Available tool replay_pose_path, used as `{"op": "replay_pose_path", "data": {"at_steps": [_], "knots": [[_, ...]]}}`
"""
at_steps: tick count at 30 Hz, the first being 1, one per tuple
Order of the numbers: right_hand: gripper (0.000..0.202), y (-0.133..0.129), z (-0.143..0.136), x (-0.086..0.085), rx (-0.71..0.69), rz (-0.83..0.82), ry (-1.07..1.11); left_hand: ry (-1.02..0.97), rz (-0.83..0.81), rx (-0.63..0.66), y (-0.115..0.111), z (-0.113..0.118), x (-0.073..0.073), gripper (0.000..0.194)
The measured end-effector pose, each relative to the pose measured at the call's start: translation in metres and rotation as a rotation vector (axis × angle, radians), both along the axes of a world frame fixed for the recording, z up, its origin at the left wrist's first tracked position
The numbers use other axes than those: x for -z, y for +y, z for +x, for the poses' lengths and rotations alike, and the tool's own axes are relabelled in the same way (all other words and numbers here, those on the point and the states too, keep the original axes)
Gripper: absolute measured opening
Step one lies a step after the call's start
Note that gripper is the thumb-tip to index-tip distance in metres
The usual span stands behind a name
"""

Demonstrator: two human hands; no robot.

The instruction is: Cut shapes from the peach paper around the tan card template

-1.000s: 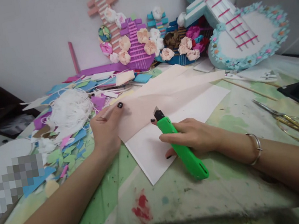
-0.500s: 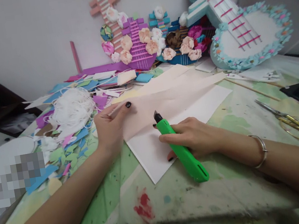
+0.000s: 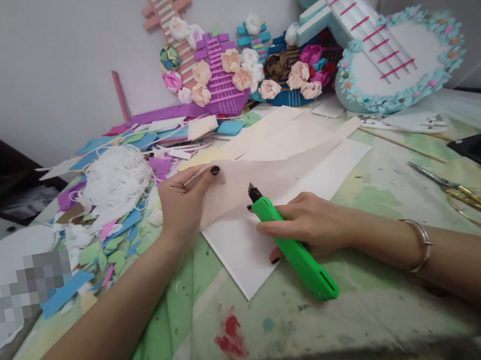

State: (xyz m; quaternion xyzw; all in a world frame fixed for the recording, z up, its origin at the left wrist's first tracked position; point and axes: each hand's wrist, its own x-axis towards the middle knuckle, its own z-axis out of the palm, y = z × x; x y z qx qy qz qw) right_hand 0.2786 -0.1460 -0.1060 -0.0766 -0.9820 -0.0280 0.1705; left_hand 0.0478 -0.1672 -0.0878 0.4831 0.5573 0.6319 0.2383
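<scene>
My left hand (image 3: 186,198) pinches the left end of a pale pink sheet of paper (image 3: 262,175) between thumb and fingers, and the sheet curves up a little. Beneath it lies a white board (image 3: 242,269), its near corner pointing toward me. In my right hand (image 3: 306,224) is a green utility knife (image 3: 302,259), fingers wrapped round its body. Its short blade points up and away, over the pink paper; whether the tip touches the paper I cannot tell. More pale pink paper (image 3: 280,124) lies flat just behind.
Gold-handled scissors (image 3: 479,201) and a thin stick (image 3: 400,144) lie at right. Left are a tangle of white cord (image 3: 115,179) and coloured paper scraps (image 3: 116,250). Paper-flower guitar models (image 3: 218,73) stand along the wall, with a large light-blue one (image 3: 399,55) at right. A stained cloth covers the table.
My left hand has shifted slightly to the right with the edge of the pink paper. The knife stays in my right hand, almost unmoved; the whole view has tilted a little.
</scene>
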Motion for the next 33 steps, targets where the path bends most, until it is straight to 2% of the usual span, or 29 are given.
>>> {"op": "replay_pose_path", "data": {"at_steps": [8, 15, 20, 24, 28, 33], "knots": [[0.026, -0.002, 0.002, -0.003, -0.087, -0.025, -0.074, 0.050, -0.044, 0.005, 0.005, 0.003, -0.004, 0.019], [0.022, -0.005, 0.003, -0.005, -0.081, -0.051, -0.115, 0.158, -0.103, 0.036, 0.001, -0.001, -0.007, 0.025], [0.019, -0.009, 0.002, -0.009, -0.152, 0.001, -0.109, 0.311, -0.240, 0.047, -0.018, -0.021, -0.014, 0.029], [0.021, -0.015, 0.000, -0.012, -0.237, 0.077, -0.090, 0.390, -0.385, -0.069, -0.038, -0.047, -0.010, 0.041], [0.021, -0.016, -0.003, -0.011, -0.262, 0.094, -0.074, 0.332, -0.521, -0.023, -0.054, -0.058, -0.002, 0.047], [0.023, -0.015, -0.005, -0.011, -0.298, 0.072, -0.071, 0.177, -0.532, 0.059, -0.058, -0.052, 0.003, 0.046]]}}
